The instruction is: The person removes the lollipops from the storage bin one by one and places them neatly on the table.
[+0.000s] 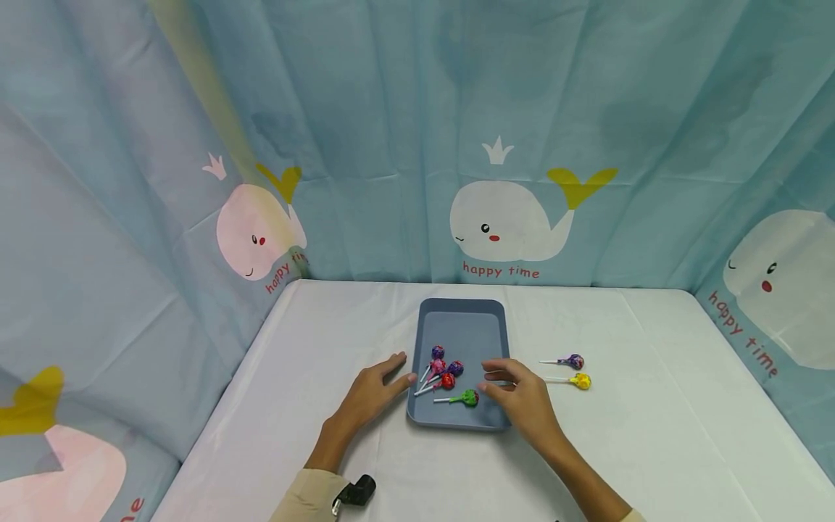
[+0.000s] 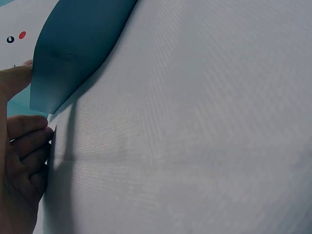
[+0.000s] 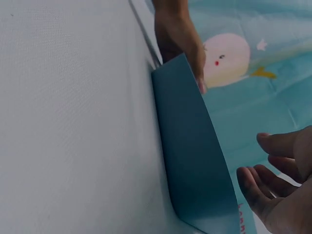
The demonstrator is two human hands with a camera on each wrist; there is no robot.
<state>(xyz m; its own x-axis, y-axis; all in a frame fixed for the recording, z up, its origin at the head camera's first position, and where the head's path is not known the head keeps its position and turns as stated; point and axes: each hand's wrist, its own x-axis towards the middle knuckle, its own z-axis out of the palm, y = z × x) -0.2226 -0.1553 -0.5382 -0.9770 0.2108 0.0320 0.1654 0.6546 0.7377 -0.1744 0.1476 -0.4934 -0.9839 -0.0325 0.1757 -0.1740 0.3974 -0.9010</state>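
A blue-grey rectangular tray [image 1: 464, 322] lies on the white-covered table with several wrapped lollipops in it. Among them are a green lollipop [image 1: 470, 397] near the front, a red lollipop [image 1: 448, 380], a pink lollipop [image 1: 438, 366] and two purple ones. My left hand [image 1: 367, 396] rests beside the tray's left side, its thumb at the rim and its fingers loosely extended. Over the tray's right edge hovers my right hand [image 1: 527, 400], thumb and fingers apart; the right wrist view shows nothing between them. The green lollipop's head is just left of its fingertips.
Right of the tray, a purple lollipop [image 1: 575, 362] and a yellow lollipop [image 1: 580, 380] lie on the tablecloth [image 1: 659, 428], sticks pointing left. A blue curtain [image 1: 391, 145] printed with whales surrounds the table at the back and sides. A black device [image 1: 357, 491] sits at the left sleeve.
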